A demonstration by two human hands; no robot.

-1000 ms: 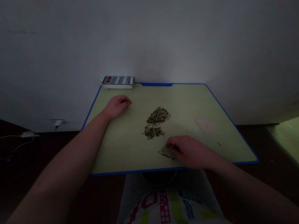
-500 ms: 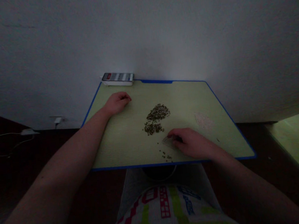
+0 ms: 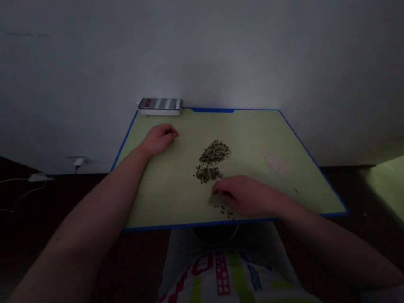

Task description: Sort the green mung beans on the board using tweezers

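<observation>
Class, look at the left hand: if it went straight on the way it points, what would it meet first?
Probably the wall behind the board: the left hand points across bare board beyond the larger dark pile, and that way looks free, though depth is unclear.

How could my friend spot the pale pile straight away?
Find the green tabletop with the blue rim, by the wall. Look on its right half, beyond and to the right of the right hand. The pale pile is a thin, whitish-pink scatter, while the two heaps near the middle are dark and speckled.
</observation>
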